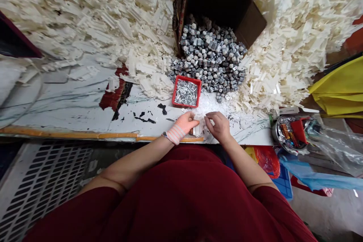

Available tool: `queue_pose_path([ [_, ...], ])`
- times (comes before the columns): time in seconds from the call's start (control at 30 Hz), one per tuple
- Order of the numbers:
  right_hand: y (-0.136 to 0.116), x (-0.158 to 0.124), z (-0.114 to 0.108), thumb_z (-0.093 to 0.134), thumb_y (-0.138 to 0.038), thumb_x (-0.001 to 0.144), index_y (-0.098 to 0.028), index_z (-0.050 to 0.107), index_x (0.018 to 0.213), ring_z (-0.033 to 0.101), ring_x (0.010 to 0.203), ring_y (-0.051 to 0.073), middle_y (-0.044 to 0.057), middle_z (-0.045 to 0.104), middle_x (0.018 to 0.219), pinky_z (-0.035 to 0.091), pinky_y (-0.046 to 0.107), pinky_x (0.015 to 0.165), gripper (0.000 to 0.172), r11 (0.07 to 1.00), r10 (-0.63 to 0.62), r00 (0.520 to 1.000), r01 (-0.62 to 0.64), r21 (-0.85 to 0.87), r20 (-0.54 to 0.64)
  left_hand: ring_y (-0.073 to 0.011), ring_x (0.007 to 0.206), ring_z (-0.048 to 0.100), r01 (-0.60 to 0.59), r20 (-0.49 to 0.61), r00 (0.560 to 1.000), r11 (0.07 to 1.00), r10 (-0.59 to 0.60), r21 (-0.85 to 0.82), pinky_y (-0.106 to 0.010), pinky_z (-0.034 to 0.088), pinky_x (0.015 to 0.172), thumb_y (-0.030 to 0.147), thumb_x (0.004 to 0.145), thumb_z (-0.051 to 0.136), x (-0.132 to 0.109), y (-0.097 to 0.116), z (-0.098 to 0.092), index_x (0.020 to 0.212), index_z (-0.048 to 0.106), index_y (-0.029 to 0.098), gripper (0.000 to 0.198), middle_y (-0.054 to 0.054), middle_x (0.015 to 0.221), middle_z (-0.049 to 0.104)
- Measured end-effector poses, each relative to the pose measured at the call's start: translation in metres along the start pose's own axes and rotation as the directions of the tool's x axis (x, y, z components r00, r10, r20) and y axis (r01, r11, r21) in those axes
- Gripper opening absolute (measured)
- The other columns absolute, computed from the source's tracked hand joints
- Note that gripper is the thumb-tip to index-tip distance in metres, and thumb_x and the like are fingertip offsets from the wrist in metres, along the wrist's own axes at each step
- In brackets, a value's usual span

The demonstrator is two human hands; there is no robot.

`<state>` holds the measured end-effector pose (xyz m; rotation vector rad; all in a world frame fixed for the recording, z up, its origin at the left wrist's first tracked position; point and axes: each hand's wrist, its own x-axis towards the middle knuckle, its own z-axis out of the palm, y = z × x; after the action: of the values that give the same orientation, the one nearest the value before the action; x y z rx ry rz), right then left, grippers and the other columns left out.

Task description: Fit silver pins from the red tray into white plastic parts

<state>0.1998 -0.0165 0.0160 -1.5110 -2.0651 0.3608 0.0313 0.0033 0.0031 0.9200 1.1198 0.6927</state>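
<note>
My left hand (183, 125), in an orange-and-white striped glove, pinches a whitish plastic part (197, 130) at the table's front edge. Close by on the right, my bare right hand (218, 125) has thumb and forefinger pressed together beside that part; whatever lies between them is too small to make out. Just beyond my hands sits a red square tray (173, 100) filled with thin metal pins or screws (185, 92). Many small grey-and-white cylindrical pieces, which look like little motors (210, 60), spill out of a cardboard box (255, 22) behind the tray.
Heaps of cream plastic parts (113, 11) cover the table's back on both sides. A metal bowl (275, 132) of mixed bits stands at the right end, near clear plastic bags (334, 147) and yellow material (340, 87). Below left is a perforated white crate (42, 181).
</note>
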Motion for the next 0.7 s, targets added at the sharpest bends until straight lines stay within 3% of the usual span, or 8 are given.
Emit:
queue_pose_path([
  [0.07, -0.001, 0.0, 0.001, 0.048, -0.032, 0.094, -0.024, 0.063, 0.083, 0.063, 0.09, 0.02, 0.009, 0.07, 0.094, 0.049, 0.036, 0.081, 0.02, 0.999, -0.014, 0.999, 0.015, 0.042, -0.031, -0.0093, 0.038, 0.047, 0.024, 0.022, 1.0, 0.997, -0.022, -0.079, -0.02, 0.037, 0.04, 0.024, 0.066, 0.067, 0.003, -0.005, 0.0, 0.077, 0.048, 0.019, 0.022, 0.009, 0.05, 0.049],
  [0.2, -0.013, 0.001, 0.009, 0.052, -0.032, 0.092, -0.024, 0.066, 0.092, 0.062, 0.092, 0.022, 0.009, 0.071, 0.097, 0.047, 0.038, 0.083, 0.016, 0.992, -0.11, 0.99, 0.104, 0.077, 0.084, -0.007, 0.037, 0.043, 0.017, 0.014, 1.0, 0.983, -0.015, -0.184, -0.019, 0.034, 0.039, 0.021, 0.063, 0.064, 0.007, -0.014, 0.001, 0.075, 0.045, 0.02, 0.022, 0.01, 0.05, 0.045],
  [0.33, -0.021, 0.004, 0.014, 0.048, -0.028, 0.095, -0.023, 0.067, 0.102, 0.061, 0.095, 0.021, 0.009, 0.071, 0.099, 0.047, 0.04, 0.087, 0.021, 0.975, -0.144, 0.985, 0.125, 0.186, 0.096, -0.0075, 0.041, 0.045, 0.028, 0.014, 1.0, 0.969, -0.025, -0.247, -0.019, 0.035, 0.041, 0.017, 0.059, 0.06, 0.006, -0.013, -0.002, 0.076, 0.045, 0.02, 0.023, 0.009, 0.052, 0.047],
  [0.53, -0.018, 0.009, 0.011, 0.055, -0.029, 0.093, -0.023, 0.068, 0.094, 0.059, 0.094, 0.021, 0.007, 0.069, 0.092, 0.047, 0.039, 0.087, 0.015, 0.956, -0.113, 0.99, 0.087, 0.279, 0.079, -0.0074, 0.039, 0.043, 0.012, -0.047, 0.999, 0.997, -0.015, -0.08, -0.019, 0.036, 0.04, 0.018, 0.062, 0.061, 0.001, -0.003, -0.006, 0.076, 0.046, 0.02, 0.021, 0.011, 0.048, 0.043],
  [0.7, -0.014, 0.01, 0.01, 0.053, -0.027, 0.094, -0.023, 0.067, 0.094, 0.059, 0.093, 0.02, 0.006, 0.069, 0.091, 0.047, 0.04, 0.087, 0.014, 0.949, -0.165, 0.981, 0.128, 0.288, 0.106, -0.0068, 0.04, 0.041, -0.026, -0.068, 0.997, 1.0, 0.026, 0.004, -0.018, 0.034, 0.042, 0.021, 0.064, 0.064, 0.0, -0.003, -0.007, 0.074, 0.046, 0.019, 0.021, 0.011, 0.049, 0.04],
])
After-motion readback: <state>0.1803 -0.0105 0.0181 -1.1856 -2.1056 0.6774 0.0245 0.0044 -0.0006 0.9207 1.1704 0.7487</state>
